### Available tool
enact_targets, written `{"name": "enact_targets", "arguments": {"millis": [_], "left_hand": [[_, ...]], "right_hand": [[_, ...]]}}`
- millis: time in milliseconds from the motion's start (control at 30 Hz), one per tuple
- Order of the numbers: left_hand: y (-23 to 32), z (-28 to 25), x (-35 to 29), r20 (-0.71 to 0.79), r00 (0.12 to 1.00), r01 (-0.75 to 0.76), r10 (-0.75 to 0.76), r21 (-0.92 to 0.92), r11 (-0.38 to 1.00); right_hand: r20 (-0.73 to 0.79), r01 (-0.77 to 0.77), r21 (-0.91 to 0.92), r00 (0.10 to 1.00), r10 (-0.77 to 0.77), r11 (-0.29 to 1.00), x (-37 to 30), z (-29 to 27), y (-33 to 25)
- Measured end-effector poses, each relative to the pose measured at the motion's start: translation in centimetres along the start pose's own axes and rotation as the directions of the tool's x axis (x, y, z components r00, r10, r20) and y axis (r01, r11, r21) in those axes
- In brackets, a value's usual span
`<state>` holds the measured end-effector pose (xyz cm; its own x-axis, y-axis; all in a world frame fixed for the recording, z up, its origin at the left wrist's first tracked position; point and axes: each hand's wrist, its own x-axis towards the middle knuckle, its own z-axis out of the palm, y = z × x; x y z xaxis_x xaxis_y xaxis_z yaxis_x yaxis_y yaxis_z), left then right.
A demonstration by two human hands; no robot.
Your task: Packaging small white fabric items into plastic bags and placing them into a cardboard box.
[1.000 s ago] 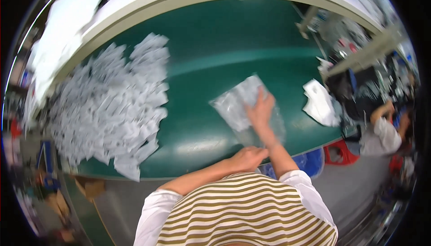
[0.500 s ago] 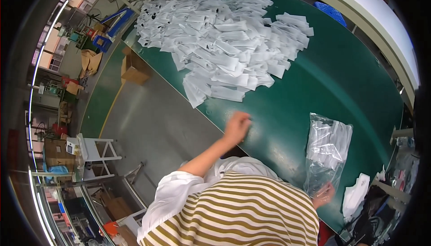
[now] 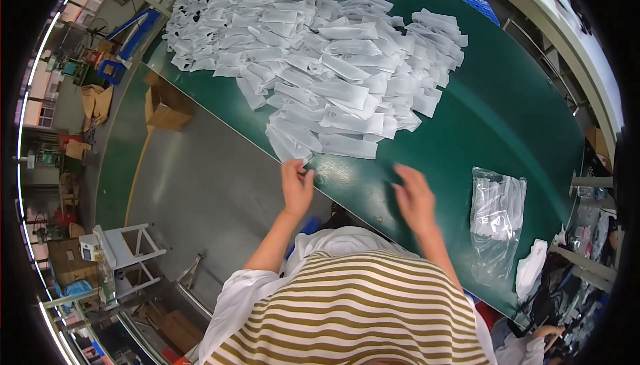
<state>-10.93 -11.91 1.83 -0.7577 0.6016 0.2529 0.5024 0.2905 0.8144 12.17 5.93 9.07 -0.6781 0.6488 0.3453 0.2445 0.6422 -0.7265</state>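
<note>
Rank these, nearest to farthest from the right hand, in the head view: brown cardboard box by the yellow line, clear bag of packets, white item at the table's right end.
From the right hand:
1. Clear bag of packets: on the table, right side.
2. White item: lower right, past the bag.
3. Brown cardboard box: far left, off the table.

It was a factory workshop, to judge by the long green worktable (image 3: 527, 125) below the right hand (image 3: 416, 195), with a great heap of white packets (image 3: 333, 65) ahead of that hand and to its left. Well left of the left hand (image 3: 298, 188), a yellow line (image 3: 138, 165) edged the grey floor (image 3: 207, 178) near a cardboard box (image 3: 168, 110), and machinery (image 3: 73, 68) stood farther off.
</note>
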Motion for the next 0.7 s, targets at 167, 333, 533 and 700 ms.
{"name": "enact_targets", "arguments": {"millis": [167, 333, 533, 700], "left_hand": [[1.7, 0.2, 0.5, 0.3, 0.934, -0.187, 0.195, -0.054, 0.981], [4.5, 0.2, 3.4, 0.396, 0.784, -0.5, 0.479, -0.054, 0.864], [2.9, -1.3, 4.4, 0.527, 0.623, -0.668, 0.578, -0.026, 0.744], [-1.8, -7.3, 5.4, 0.621, 0.612, -0.583, 0.49, -0.065, 0.81]], "right_hand": [[0.187, 0.023, -0.16, 0.982, 0.007, 0.987, 4.0, 10.4, 3.3], [0.176, -0.135, -0.145, 0.971, 0.16, 0.98, 2.0, 9.0, 4.1], [0.476, -0.211, -0.011, 0.859, 0.191, 0.977, 1.1, 5.6, -2.2], [0.477, 0.021, 0.187, 0.872, -0.11, 0.982, 5.2, 10.3, -5.2]]}}
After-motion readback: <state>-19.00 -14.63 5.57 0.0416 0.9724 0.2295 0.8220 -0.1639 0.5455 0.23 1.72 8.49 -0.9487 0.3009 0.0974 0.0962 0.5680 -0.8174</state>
